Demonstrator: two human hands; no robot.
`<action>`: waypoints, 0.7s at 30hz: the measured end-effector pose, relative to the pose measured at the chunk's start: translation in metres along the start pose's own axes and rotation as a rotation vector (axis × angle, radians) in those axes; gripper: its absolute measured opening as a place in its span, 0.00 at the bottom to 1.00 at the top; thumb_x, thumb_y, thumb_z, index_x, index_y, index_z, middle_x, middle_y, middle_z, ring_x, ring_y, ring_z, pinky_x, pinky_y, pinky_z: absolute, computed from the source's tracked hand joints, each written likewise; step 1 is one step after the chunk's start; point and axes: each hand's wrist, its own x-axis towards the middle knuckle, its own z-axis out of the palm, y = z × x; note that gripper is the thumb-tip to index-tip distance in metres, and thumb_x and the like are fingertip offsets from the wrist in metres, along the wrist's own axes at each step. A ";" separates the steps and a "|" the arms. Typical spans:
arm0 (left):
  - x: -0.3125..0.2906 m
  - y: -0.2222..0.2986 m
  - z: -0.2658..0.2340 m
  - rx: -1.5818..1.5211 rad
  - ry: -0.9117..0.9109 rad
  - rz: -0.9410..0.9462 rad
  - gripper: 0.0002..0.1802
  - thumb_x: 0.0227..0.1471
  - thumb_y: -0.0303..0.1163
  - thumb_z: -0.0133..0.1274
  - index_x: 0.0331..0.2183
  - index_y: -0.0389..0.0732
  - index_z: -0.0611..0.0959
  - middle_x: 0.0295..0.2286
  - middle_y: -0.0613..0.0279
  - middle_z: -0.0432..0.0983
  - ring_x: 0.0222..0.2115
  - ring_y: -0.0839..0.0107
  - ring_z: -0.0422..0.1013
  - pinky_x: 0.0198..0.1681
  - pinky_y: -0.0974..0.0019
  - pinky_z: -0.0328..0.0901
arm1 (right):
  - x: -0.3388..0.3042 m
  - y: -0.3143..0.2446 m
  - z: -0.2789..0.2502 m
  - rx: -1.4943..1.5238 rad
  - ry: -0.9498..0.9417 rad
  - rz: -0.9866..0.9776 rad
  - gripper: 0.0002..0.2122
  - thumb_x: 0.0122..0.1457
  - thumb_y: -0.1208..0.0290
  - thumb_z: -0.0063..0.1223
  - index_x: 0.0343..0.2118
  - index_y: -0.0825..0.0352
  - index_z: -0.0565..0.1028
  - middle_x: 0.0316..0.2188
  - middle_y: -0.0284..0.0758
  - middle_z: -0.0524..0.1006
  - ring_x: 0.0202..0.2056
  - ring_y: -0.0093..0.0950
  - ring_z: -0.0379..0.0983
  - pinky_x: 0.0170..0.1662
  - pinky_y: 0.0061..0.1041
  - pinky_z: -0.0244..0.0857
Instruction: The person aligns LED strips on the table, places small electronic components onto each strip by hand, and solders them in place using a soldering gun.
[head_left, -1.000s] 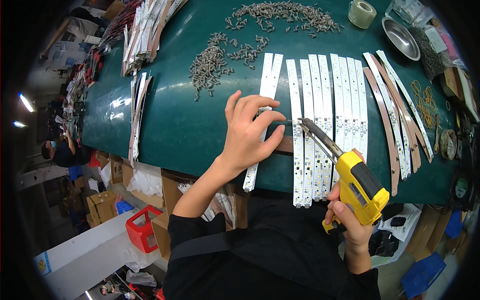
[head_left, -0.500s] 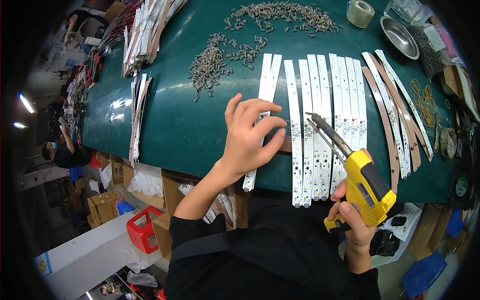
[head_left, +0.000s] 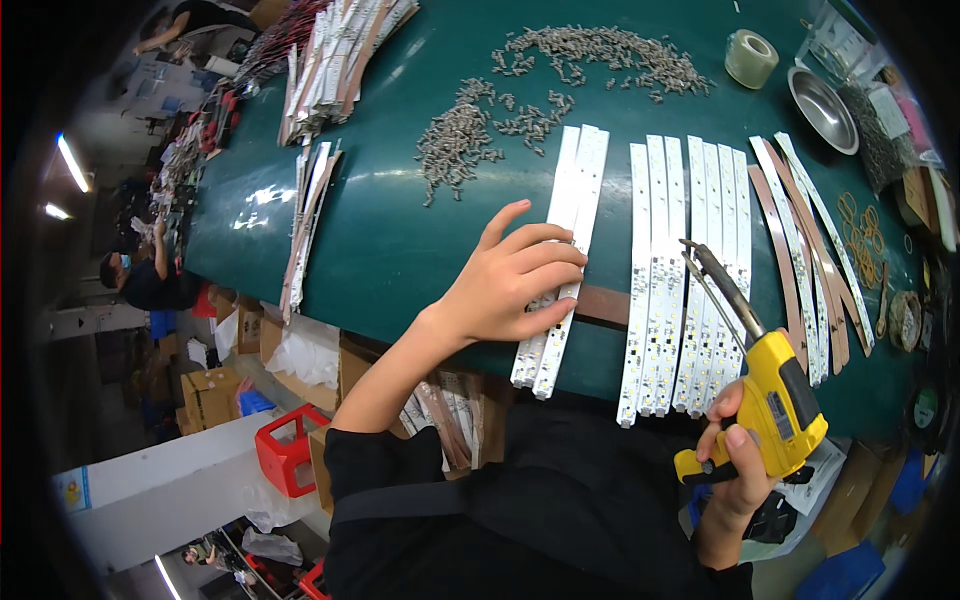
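My left hand (head_left: 515, 282) is over the left group of white LED circuit strips, its fingertips and thumb at the edge of an LED strip (head_left: 590, 190) that lies against its neighbours. My right hand (head_left: 738, 455) grips a yellow soldering gun (head_left: 785, 405) by its handle. The gun's dark tip and thin feed tube point up and left, above a second row of LED strips (head_left: 655, 300) fanned side by side. Whether the tip touches a strip, I cannot tell. A brown bar (head_left: 604, 306) shows between the two groups.
Piles of small metal connectors (head_left: 460, 145) lie on the green table (head_left: 380, 240). Further right are a tape roll (head_left: 750, 58), a steel bowl (head_left: 823, 110), more strips (head_left: 790, 240) and rubber bands (head_left: 860, 235). Stacked strips (head_left: 335, 65) lie far left. A person (head_left: 150, 280) works beyond.
One LED strip has moved left from the right-hand row to the left group, with my left hand at it. The soldering gun stays in my right hand. The whole view has shifted slightly.
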 end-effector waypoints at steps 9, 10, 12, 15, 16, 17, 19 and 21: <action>0.017 -0.063 -0.013 -0.042 0.188 -0.288 0.08 0.44 0.25 0.57 0.31 0.42 0.82 0.30 0.63 0.76 0.34 0.65 0.71 0.42 0.64 0.63 | 0.000 -0.001 0.001 0.020 -0.004 -0.008 0.29 0.49 0.77 0.49 0.56 0.78 0.57 0.32 0.44 0.67 0.32 0.26 0.66 0.20 0.15 0.66; 0.022 -0.072 -0.010 -0.044 0.191 -0.284 0.08 0.44 0.25 0.57 0.31 0.42 0.82 0.30 0.63 0.76 0.34 0.65 0.71 0.42 0.64 0.63 | 0.000 -0.001 0.001 0.027 0.003 -0.005 0.29 0.49 0.77 0.49 0.56 0.77 0.57 0.32 0.44 0.67 0.32 0.26 0.66 0.20 0.15 0.66; 0.034 -0.088 -0.003 0.189 0.206 -0.114 0.07 0.45 0.25 0.57 0.31 0.41 0.82 0.29 0.63 0.74 0.32 0.64 0.71 0.38 0.64 0.64 | -0.001 -0.001 0.002 0.015 -0.001 -0.009 0.30 0.49 0.76 0.50 0.56 0.77 0.57 0.32 0.44 0.67 0.32 0.26 0.66 0.20 0.15 0.66; 0.048 -0.100 0.008 0.265 0.140 -0.035 0.07 0.45 0.26 0.57 0.31 0.42 0.82 0.30 0.63 0.73 0.32 0.62 0.70 0.36 0.63 0.65 | -0.001 0.000 0.001 0.011 -0.006 -0.017 0.30 0.49 0.76 0.50 0.57 0.77 0.57 0.32 0.44 0.67 0.32 0.26 0.66 0.20 0.15 0.66; 0.050 -0.101 0.009 0.259 0.110 -0.048 0.07 0.45 0.26 0.57 0.31 0.42 0.82 0.29 0.62 0.74 0.32 0.61 0.71 0.36 0.62 0.66 | -0.001 0.000 0.000 0.018 -0.007 -0.022 0.30 0.50 0.76 0.50 0.57 0.77 0.57 0.32 0.44 0.67 0.32 0.26 0.66 0.20 0.15 0.66; 0.050 -0.102 0.010 0.253 0.132 -0.028 0.07 0.45 0.26 0.57 0.31 0.42 0.82 0.29 0.62 0.74 0.32 0.61 0.71 0.36 0.62 0.66 | -0.001 0.000 0.000 0.017 -0.003 -0.021 0.30 0.50 0.76 0.50 0.57 0.77 0.57 0.32 0.44 0.67 0.32 0.26 0.66 0.20 0.15 0.66; 0.047 -0.102 0.008 0.158 0.241 -0.153 0.07 0.45 0.26 0.57 0.31 0.41 0.82 0.29 0.60 0.74 0.31 0.62 0.72 0.34 0.63 0.67 | -0.001 0.001 -0.001 0.012 -0.001 -0.020 0.29 0.50 0.76 0.50 0.57 0.77 0.57 0.32 0.44 0.67 0.32 0.26 0.66 0.20 0.15 0.66; 0.041 -0.102 0.004 0.067 0.254 -0.294 0.07 0.47 0.26 0.56 0.32 0.39 0.81 0.28 0.61 0.75 0.28 0.68 0.74 0.33 0.67 0.68 | -0.001 0.001 -0.003 0.011 0.001 -0.021 0.29 0.50 0.76 0.50 0.56 0.77 0.57 0.32 0.44 0.68 0.31 0.26 0.66 0.20 0.15 0.66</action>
